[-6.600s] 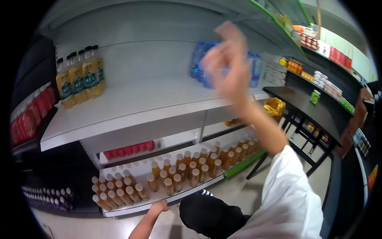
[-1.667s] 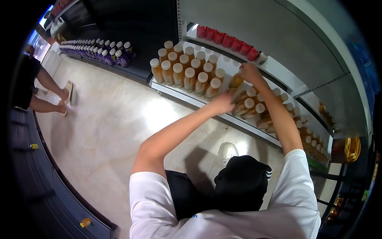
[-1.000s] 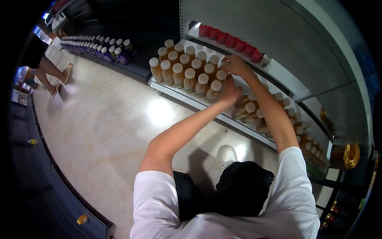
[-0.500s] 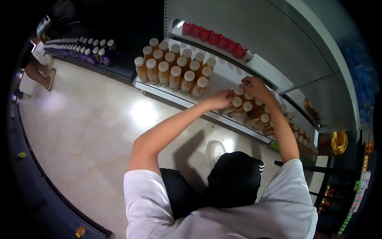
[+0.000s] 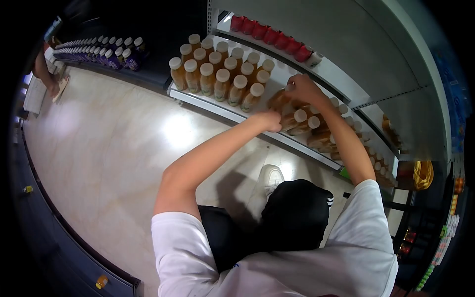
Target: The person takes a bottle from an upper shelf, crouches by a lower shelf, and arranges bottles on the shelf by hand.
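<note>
My right hand (image 5: pixel 304 90) is closed around the white-capped top of a juice bottle (image 5: pixel 280 101), which is tilted and slightly blurred over the shelf. Lower and to the left, my left hand (image 5: pixel 268 121) has its fingers curled at the shelf's front edge, close to the lower part of that bottle and beside another leaning juice bottle (image 5: pixel 292 121). Whatever its fingers hold is hidden. An upright block of amber juice bottles (image 5: pixel 221 84) with white caps stands on the shelf (image 5: pixel 217 113) to the left. More bottles lean under my right forearm.
Red cans (image 5: pixel 272 37) line a higher ledge behind. Purple bottles (image 5: pixel 113 59) stand on a dark shelf at far left, near another person's foot (image 5: pixel 60 89). A yellow basket (image 5: pixel 423 174) sits at right. My white shoe (image 5: pixel 272 178) is on the floor below.
My right hand has moved up and left with a bottle, tilting it toward the upright block. My left hand has shifted slightly left, away from the leaning bottles.
</note>
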Tool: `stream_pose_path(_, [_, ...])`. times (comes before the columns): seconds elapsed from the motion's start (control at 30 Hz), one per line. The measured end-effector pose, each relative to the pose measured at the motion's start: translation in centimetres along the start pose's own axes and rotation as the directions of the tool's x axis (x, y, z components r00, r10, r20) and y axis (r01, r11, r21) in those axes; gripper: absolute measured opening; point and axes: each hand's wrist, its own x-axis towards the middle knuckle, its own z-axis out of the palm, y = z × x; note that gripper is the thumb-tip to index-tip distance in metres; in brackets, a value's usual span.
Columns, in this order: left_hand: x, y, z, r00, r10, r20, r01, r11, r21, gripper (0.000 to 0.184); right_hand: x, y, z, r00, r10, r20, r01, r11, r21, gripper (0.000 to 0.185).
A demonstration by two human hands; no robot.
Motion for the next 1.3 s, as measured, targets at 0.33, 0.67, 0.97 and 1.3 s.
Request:
stream_pose_path(0.33, [-1.2, -0.9, -0.7, 0.987, -0.131, -0.097, 0.137, 0.989, 0.057, 0.074, 2.7, -2.5, 1.6, 0.997, 0.006, -0.075, -0.003, 0.999, 0.044, 0.046])
stream_pose_path(0.67, [-1.7, -0.9, -1.0, 0.993, -0.119, -0.014, 0.119, 0.991, 0.066, 0.068, -2.4, -0.9, -0.4, 0.984, 0.114, -0.134, -0.094, 0.985, 0.144, 0.064])
stream_pose_path(0.97, [0.8, -3.4, 2.8, 0.955, 0.032, 0.295, -0.092, 0.977, 0.192, 0.052, -7.9, -0.1, 0.9, 0.991, -0.132, 0.009, 0.132, 0.988, -0.08, 0.049])
stream_pose_path(1.3, [-1.6, -1.9, 2.2, 0.96, -0.018, 0.278, -0.048, 0.973, 0.226, 0.06, -3.9, -5.7, 2.7, 0.992, 0.088, -0.095, -0.094, 0.994, -0.058, 0.06])
